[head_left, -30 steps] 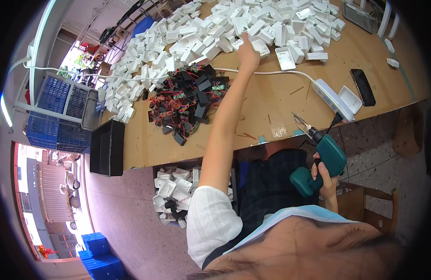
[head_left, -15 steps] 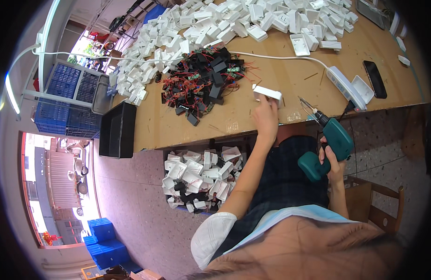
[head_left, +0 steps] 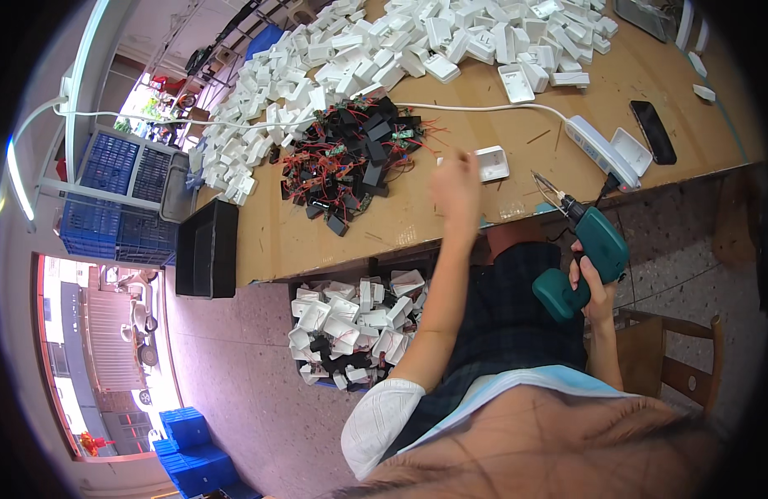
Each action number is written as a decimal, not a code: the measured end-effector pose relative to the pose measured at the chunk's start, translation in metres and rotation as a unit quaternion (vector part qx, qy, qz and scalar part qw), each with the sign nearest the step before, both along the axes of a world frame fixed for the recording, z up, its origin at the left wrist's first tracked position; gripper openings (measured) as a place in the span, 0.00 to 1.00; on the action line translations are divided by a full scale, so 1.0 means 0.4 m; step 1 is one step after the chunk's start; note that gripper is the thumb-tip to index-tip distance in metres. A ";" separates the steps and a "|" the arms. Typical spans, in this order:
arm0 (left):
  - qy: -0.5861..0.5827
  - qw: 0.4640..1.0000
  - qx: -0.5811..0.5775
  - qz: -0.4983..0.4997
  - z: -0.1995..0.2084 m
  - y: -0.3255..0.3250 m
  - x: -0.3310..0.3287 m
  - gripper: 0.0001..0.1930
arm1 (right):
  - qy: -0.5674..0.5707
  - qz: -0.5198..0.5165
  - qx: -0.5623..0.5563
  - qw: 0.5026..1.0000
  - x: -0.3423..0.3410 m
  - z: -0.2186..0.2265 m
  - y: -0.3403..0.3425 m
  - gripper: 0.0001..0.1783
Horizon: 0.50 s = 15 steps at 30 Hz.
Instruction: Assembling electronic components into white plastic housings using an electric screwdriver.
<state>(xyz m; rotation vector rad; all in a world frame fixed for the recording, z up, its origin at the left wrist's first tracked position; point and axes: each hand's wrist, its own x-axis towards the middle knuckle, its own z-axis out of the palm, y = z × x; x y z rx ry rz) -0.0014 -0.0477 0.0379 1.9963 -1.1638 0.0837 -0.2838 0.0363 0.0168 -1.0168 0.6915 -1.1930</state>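
Observation:
My left hand (head_left: 455,187) is over the table's front part, smeared by motion, so its finger pose and anything in it are unclear. Just to its right, a white plastic case (head_left: 492,163) lies with its hollow side up. My right hand (head_left: 590,287) is wrapped round the grip of a green power drill (head_left: 602,241) with a black front end. Its thin metal tip (head_left: 547,188) points up and left, near the table edge. Left of my left hand is a heap of black parts with red wires and green circuit boards (head_left: 351,162).
Many white cases (head_left: 384,54) are piled across the back of the cardboard-covered table (head_left: 317,254). At right are a power strip (head_left: 600,151) and a phone (head_left: 654,133). A black bin (head_left: 208,249) stands at left. Below the table is a crate of white cases (head_left: 342,320).
The white case has gone from my left hand to the table, now hollow side up. My left hand has shifted slightly left of it. The drill stays nearly in place.

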 end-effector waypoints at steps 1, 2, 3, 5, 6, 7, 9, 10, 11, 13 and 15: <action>-0.010 0.998 -0.063 0.024 0.021 0.005 0.038 0.12 | -0.002 -0.005 0.003 1.000 -0.002 0.000 0.003 0.17; -0.086 0.988 -0.079 0.101 0.039 -0.006 0.078 0.11 | -0.002 -0.008 0.004 1.000 -0.006 -0.001 0.002 0.17; -0.162 0.966 -0.094 0.177 0.051 -0.029 0.124 0.11 | -0.002 -0.005 0.000 1.000 -0.010 -0.007 -0.001 0.18; -0.259 0.941 -0.098 0.197 0.002 -0.060 0.264 0.10 | -0.008 0.005 -0.006 1.000 0.002 -0.004 0.005 0.18; -0.261 0.940 -0.098 0.195 -0.020 -0.069 0.293 0.10 | -0.008 0.008 0.001 1.000 0.005 -0.005 0.006 0.18; -0.261 0.948 -0.046 0.173 -0.024 -0.078 0.303 0.10 | -0.007 0.008 0.006 1.000 0.007 -0.004 0.007 0.18; -0.263 0.953 0.005 0.150 -0.035 -0.089 0.320 0.09 | -0.005 0.006 0.009 1.000 0.018 0.010 0.009 0.17; -0.261 0.953 0.023 0.150 -0.037 -0.091 0.315 0.08 | 0.000 0.005 0.014 1.000 0.019 0.015 0.011 0.17; -0.259 0.953 0.041 0.150 -0.038 -0.091 0.314 0.08 | 0.000 0.002 0.015 1.000 0.020 0.018 0.012 0.17; -0.261 0.954 0.041 0.142 -0.029 -0.085 0.318 0.07 | -0.002 0.003 0.016 1.000 0.024 0.024 0.013 0.17; -0.263 0.954 0.042 0.136 -0.015 -0.066 0.325 0.07 | 0.000 0.001 0.010 1.000 0.031 0.033 0.012 0.16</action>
